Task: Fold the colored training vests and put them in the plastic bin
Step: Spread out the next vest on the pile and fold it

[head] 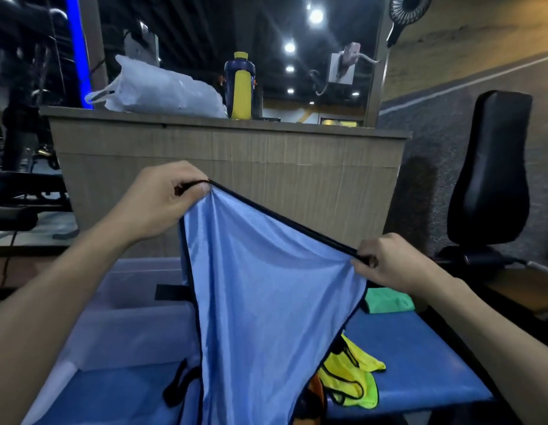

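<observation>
A light blue training vest (260, 289) with black trim hangs stretched in the air between my hands. My left hand (162, 200) pinches its upper left corner, raised higher. My right hand (392, 262) pinches the trim at the right corner, lower down. Below the blue vest lie a yellow vest (349, 378) and a bit of an orange one (315, 394) on the blue padded bench (420, 363). A green folded vest (386, 300) sits further back on the bench. The clear plastic bin (128, 317) stands at the left, partly hidden by the vest.
A wooden counter (229, 167) rises right ahead, carrying a white plastic bag (162, 87) and a blue-and-yellow bottle (240, 84). A black padded seat back (493, 167) stands at the right. Gym equipment fills the dim left side.
</observation>
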The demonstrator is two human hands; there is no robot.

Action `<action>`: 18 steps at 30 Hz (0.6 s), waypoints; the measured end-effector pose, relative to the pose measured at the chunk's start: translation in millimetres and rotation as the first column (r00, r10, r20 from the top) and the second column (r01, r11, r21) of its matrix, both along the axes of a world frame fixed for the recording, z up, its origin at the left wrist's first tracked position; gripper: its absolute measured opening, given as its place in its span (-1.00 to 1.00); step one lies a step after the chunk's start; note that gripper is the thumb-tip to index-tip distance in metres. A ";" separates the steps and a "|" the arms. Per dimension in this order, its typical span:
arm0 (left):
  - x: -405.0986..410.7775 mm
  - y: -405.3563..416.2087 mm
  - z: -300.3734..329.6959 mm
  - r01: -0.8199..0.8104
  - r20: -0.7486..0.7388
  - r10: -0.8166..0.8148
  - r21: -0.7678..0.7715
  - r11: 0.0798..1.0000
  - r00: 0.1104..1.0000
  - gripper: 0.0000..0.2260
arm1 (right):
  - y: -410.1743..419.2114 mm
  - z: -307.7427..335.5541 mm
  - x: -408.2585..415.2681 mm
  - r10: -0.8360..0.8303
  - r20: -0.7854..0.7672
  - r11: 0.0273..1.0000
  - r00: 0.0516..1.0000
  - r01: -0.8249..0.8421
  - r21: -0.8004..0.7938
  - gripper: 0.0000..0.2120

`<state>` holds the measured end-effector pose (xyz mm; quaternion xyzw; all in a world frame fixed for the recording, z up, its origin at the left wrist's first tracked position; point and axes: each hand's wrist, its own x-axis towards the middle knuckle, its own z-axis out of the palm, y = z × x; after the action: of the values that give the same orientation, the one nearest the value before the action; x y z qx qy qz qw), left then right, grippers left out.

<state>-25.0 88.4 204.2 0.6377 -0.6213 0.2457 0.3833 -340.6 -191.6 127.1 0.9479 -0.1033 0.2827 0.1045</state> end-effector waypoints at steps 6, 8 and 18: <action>18.5 -1.2 -21.5 -0.020 0.028 0.016 0.141 0.990 0.999 -0.95 | -14.7 29.1 -11.2 -0.197 0.249 0.960 0.948 0.135 0.246 -0.79; 22.1 -0.5 -27.7 -0.032 0.020 0.029 0.186 0.982 0.999 -0.92 | -12.3 42.1 -12.4 -0.208 0.339 0.910 0.917 0.055 0.410 -0.85; 22.5 13.8 -32.4 0.206 -0.482 -0.057 0.263 0.943 0.874 -0.95 | -8.1 59.6 -21.2 -0.058 0.446 0.589 0.893 -0.330 0.737 -0.82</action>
<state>-2.5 102.3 171.8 0.6852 -0.5831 -0.0417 0.4344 -361.8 -199.7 186.7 0.8129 -0.1635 0.4126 -0.3773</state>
